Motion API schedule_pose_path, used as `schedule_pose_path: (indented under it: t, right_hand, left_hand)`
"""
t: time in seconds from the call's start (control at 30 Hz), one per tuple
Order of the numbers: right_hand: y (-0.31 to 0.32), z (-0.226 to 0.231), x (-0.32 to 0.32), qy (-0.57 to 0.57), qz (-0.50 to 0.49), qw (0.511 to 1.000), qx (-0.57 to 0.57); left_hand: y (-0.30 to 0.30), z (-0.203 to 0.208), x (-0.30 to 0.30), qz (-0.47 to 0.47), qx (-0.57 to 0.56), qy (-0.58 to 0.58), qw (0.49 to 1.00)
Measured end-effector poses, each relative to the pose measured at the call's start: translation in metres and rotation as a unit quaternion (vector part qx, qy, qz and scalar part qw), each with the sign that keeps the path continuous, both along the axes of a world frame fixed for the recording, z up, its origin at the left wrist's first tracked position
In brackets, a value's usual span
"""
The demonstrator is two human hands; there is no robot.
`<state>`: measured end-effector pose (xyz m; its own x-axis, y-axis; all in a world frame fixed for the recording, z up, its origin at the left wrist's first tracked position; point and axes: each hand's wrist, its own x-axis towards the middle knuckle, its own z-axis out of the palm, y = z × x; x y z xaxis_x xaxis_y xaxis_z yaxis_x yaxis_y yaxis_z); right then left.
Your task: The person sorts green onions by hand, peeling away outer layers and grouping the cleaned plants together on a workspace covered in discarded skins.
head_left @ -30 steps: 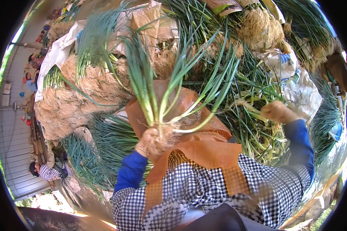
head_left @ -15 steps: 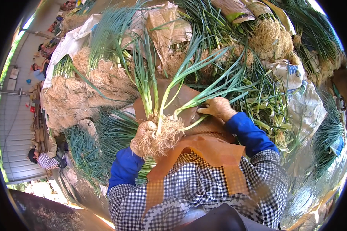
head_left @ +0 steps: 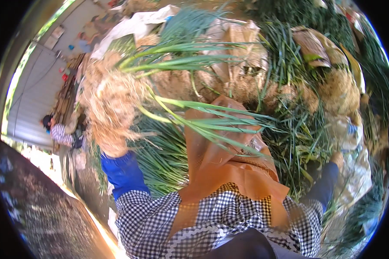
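Out to the left, my left hand [head_left: 115, 149] is closed on a bunch of green onions [head_left: 173, 102], though shaggy pale roots hide most of its fingers. The stalks and long leaves point rightward, some of them across the orange-brown apron [head_left: 220, 142] on my lap. Below the bunch lies a heap of green onions [head_left: 164, 159], spread between my left arm and the apron. On the far right, my right hand [head_left: 338, 159] is stretched away beside loose leaves and a pale plastic sack. It is small and blurred, so its fingers do not show clearly.
Rooted green onions [head_left: 337, 90] lie in piles across the far side. Tan sacking [head_left: 246, 47] is draped among them. Trimmed leaves [head_left: 298, 151] litter the right, next to a whitish plastic sack [head_left: 356, 177]. Another person [head_left: 61, 134] sits at the left by a corrugated wall.
My left hand has carried the bunch leftward, and its leaves have swung from upright to pointing right. My right hand has left the stalks and moved far right. The view has also shifted.
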<state>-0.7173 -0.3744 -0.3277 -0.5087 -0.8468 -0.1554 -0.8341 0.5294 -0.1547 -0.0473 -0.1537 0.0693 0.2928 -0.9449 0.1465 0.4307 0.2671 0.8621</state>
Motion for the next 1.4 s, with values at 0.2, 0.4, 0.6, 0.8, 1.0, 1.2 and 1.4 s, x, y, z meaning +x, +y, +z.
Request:
schedule_pose_path:
  t: [0.2,0.4,0.6,0.8,1.0,1.2,1.4]
  right_hand:
    - [-0.034,0.037,0.066,-0.002,0.181,0.983,-0.030]
    - [-0.089,0.056,0.157,0.043,0.314,0.948,-0.010]
    - [-0.119,0.065,0.190,0.189,0.502,0.843,0.022]
    - [-0.136,0.093,0.195,0.203,0.525,0.827,0.026]
    - [-0.148,0.135,0.203,0.160,0.542,0.825,-0.011]
    - [-0.162,0.196,0.260,0.090,0.582,0.804,-0.086]
    - [-0.160,0.233,0.340,0.039,0.627,0.766,-0.138]
  left_hand:
    - [0.051,0.065,0.065,0.189,-0.103,-0.130,0.968]
    - [0.121,0.106,0.124,0.354,-0.154,-0.214,0.897]
    - [0.186,0.091,0.164,0.456,-0.150,-0.218,0.850]
    - [0.232,0.003,0.169,0.416,-0.106,-0.068,0.901]
    - [0.217,-0.176,0.060,0.331,0.103,0.254,0.903]
    - [0.243,-0.459,-0.020,0.287,0.381,0.234,0.847]
    - [0.205,-0.472,-0.016,0.346,0.401,0.139,0.837]
